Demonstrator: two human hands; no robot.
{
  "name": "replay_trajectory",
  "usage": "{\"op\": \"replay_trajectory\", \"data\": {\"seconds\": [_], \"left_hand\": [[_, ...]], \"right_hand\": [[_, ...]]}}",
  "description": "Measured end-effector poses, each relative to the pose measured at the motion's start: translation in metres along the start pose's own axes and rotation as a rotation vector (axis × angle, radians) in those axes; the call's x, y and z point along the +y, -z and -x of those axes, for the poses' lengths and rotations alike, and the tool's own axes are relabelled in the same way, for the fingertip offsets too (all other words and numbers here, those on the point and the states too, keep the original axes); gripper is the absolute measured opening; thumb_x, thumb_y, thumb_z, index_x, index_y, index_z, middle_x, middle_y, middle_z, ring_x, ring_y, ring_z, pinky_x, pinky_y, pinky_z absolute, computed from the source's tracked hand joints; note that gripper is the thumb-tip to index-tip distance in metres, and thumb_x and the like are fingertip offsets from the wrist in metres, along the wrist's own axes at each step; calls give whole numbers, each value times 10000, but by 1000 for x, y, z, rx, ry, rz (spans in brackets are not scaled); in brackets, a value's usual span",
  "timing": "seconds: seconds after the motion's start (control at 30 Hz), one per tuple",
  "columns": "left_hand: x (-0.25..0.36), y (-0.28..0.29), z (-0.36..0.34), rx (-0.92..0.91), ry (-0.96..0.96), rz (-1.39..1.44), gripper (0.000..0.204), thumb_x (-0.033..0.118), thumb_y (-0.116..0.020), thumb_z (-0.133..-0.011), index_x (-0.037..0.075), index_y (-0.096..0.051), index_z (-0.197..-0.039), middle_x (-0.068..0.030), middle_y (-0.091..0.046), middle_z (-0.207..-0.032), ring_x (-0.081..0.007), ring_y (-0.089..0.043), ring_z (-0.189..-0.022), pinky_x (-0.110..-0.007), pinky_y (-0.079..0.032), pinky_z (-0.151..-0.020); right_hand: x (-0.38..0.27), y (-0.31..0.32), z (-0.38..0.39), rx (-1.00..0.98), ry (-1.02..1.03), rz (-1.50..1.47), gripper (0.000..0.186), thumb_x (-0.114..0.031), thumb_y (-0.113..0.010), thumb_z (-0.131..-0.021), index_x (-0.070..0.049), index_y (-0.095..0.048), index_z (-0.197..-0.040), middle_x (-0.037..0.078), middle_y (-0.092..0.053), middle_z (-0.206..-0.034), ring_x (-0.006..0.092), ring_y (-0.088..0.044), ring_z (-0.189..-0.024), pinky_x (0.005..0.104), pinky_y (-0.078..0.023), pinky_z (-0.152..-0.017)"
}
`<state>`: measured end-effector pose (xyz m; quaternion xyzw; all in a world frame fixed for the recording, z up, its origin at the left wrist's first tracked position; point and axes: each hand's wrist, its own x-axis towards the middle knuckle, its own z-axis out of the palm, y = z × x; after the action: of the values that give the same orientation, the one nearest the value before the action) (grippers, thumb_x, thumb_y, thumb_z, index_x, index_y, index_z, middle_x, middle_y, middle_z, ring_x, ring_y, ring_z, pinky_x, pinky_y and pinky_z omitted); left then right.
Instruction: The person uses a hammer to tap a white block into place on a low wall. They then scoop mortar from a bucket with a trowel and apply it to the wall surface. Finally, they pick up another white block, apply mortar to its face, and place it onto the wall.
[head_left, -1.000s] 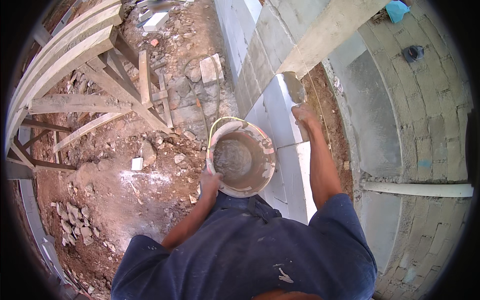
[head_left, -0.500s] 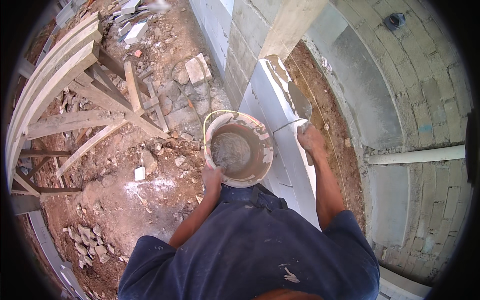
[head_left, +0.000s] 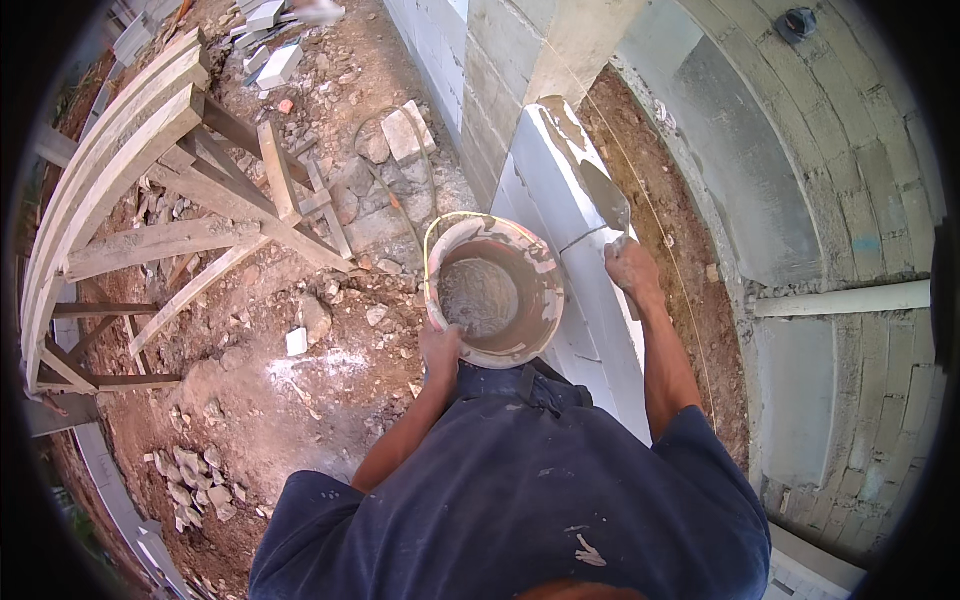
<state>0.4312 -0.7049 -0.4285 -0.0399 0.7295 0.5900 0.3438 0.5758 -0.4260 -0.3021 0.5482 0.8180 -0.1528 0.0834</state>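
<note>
My left hand is closed on the near-left rim of a round mortar bucket, held in front of my waist. Wet grey mortar lies in its bottom, and dried mortar coats the rim. My right hand grips a trowel by its handle, which the fingers mostly hide. The trowel's grey blade points away from me, over the top of a low wall of pale blocks. Grey mortar is spread on the far end of that wall top, beside the blade.
A taut string runs along the wall's right side, above a strip of soil. Further right stands a block wall with a white pipe. On the left are a curved timber frame, rubble and a loose block.
The scene has shifted slightly to the right in view. The trowel blade looks narrower now, tilted a little differently over the wall top. Both hands keep their grips.
</note>
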Motion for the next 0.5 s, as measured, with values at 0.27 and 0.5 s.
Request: {"op": "replay_trajectory", "data": {"seconds": [0.27, 0.5], "left_hand": [[-22, -7, 4, -78, -155, -13, 247, 22, -571, -691, -37, -603, -930, -56, -602, -725, -141, -544, -524, -260, -441, -448], [-59, -10, 22, 21, -203, -39, 421, 2, -537, -688, -60, -548, -1104, -100, -602, -929, -186, -583, -819, -301, -468, -730]], "right_hand": [[-20, -73, 55, -257, 259, 212, 309, -307, -590, -793, -31, -682, -897, 214, -676, -878, 361, -665, -848, 434, -530, -737], [-3, -152, 71, -519, 560, 189, 313, -275, -617, -742, 33, -670, -758, 236, -673, -839, 390, -662, -809, 437, -531, -745]]}}
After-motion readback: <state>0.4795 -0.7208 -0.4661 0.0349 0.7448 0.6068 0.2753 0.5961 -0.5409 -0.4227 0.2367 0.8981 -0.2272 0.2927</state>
